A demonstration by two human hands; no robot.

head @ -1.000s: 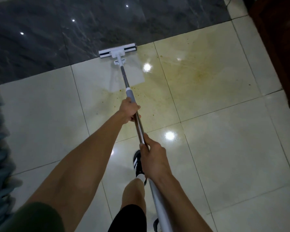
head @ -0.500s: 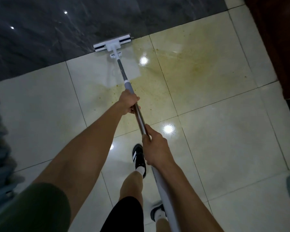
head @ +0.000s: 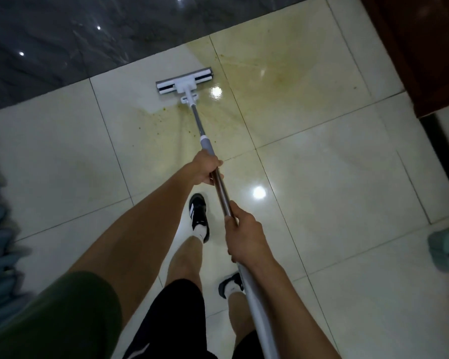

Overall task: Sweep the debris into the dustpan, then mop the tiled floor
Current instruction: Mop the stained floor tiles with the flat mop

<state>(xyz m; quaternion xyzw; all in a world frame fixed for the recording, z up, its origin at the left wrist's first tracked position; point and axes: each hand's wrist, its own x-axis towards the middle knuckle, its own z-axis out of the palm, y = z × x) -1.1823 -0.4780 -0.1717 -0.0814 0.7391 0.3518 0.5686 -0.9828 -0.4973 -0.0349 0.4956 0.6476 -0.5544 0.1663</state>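
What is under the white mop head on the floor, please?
The mop head lies flat on a pale floor tile, beside the yellowish stain. Brown specks show just in front of it. What lies directly beneath is covered.

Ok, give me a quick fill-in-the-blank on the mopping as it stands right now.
1. Both hands grip the mop's ____, the left hand nearer the mop head than the right hand.
2. The mop head rests on a pale tile just short of the ____ stone floor.
3. The stain beside the mop head is ____ in colour.

Missing words: handle; dark; yellowish
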